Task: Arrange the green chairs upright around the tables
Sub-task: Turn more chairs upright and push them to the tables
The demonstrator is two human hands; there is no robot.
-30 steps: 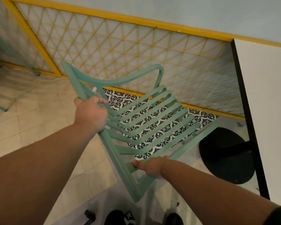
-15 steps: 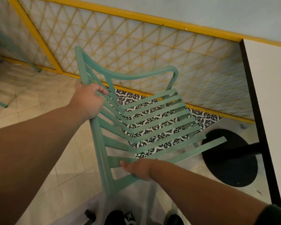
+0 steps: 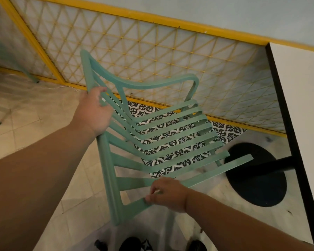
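A green slatted chair point(image 3: 170, 134) is tilted in front of me, its back rail toward me and its seat slats pointing at the yellow lattice fence. My left hand point(image 3: 94, 113) grips the chair's side rail near the armrest. My right hand point(image 3: 168, 194) pinches the lowest slat close to the rail. A white table point(image 3: 304, 109) with a black edge stands at the right, its round black base point(image 3: 257, 178) on the floor just beyond the chair's slat ends.
A yellow lattice fence point(image 3: 152, 57) runs along the far side over patterned tiles point(image 3: 225, 131). Another green chair's legs point(image 3: 25, 73) show at the far left. Beige floor tiles lie to the left. Dark shoes point(image 3: 132, 244) are at the bottom edge.
The chair has swung more upright and shifted right toward the table. My left hand rose along the rail; my right hand moved from the rail onto the lowest slat.
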